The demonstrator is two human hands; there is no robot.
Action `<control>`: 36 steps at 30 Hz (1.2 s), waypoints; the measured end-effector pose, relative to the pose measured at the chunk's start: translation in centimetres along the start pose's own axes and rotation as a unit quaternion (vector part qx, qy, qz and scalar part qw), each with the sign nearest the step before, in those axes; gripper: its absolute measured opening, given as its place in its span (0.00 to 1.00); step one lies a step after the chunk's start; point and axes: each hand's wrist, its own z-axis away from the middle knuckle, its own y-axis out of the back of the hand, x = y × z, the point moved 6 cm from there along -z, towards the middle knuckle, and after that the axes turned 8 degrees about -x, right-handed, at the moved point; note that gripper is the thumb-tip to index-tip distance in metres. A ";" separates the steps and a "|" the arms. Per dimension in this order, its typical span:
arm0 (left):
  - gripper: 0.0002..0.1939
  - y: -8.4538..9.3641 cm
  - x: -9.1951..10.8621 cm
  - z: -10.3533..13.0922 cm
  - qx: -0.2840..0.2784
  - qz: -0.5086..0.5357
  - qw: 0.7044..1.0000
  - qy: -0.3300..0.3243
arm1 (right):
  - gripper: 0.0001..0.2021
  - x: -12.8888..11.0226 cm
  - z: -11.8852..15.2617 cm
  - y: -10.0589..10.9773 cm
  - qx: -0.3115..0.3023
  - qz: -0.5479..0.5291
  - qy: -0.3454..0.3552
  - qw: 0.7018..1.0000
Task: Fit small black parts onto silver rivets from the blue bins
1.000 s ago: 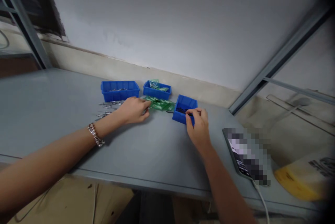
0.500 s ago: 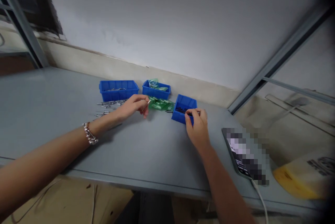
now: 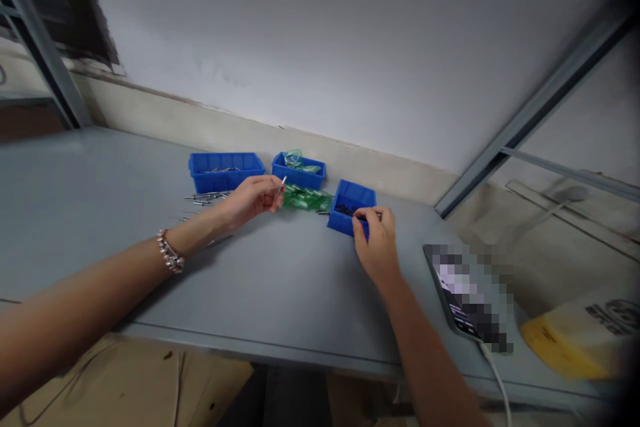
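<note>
Between the thumb and fingers of my left hand (image 3: 254, 199) is a thin metal rod (image 3: 281, 188), its pale tip pointing up. Similar metal rods (image 3: 203, 198) lie loose on the table beside and partly behind that hand. My right hand (image 3: 379, 237) rests at the near right edge of a small blue bin (image 3: 356, 194) that holds small dark pieces (image 3: 345, 210). Its fingers curl over the rim in a pinch, and what they hold is too small to name. Green plastic bags (image 3: 307, 198) with contents lie between the two hands.
Along the wall stand a blue bin (image 3: 227, 180) of metal rods and another blue bin (image 3: 300, 179) holding green bags. On the right lie a phone (image 3: 457, 307) with a white cable (image 3: 495, 370) and a container with yellow contents (image 3: 565, 340). Metal posts (image 3: 540, 107) frame the table.
My left hand has turned, so the metal rod now tilts upward and shows more of its length. My right hand stays almost still at the bin of dark pieces.
</note>
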 end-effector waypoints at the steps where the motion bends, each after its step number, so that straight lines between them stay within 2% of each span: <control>1: 0.08 0.0 0.0 0.0 0.000 0.003 1.000 -0.002 | 0.08 0.0 0.0 0.0 0.001 -0.001 -0.001 1.000; 5: 0.09 -0.1 -0.1 0.1 -0.001 -0.003 1.000 -0.007 | 0.08 -0.1 0.0 0.0 0.003 -0.005 0.000 1.000; 11: 0.10 -0.2 0.4 0.3 0.009 -0.102 0.995 -0.022 | 0.07 -0.1 0.0 0.0 0.003 -0.006 -0.001 1.000; 20: 0.12 -0.9 0.9 0.4 0.002 -0.175 0.984 -0.019 | 0.08 -0.4 0.0 0.1 0.000 -0.001 -0.001 1.000; 24: 0.12 -1.5 1.2 0.4 -0.014 -0.249 0.967 -0.058 | 0.08 -0.8 -0.1 0.4 0.002 -0.008 0.015 1.000; 27: 0.11 -2.5 2.0 0.7 -0.027 -0.321 0.943 -0.085 | 0.09 -1.8 0.0 0.6 -0.007 -0.024 0.048 0.999; 32: 0.10 -4.5 2.9 1.5 -0.061 -0.385 0.913 -0.117 | 0.10 -3.6 0.3 -0.3 -0.063 -0.027 0.097 0.993; 36: 0.10 -5.0 2.6 1.6 -0.075 -0.396 0.906 -0.132 | 0.11 -4.6 0.6 -1.2 -0.100 -0.031 0.126 0.986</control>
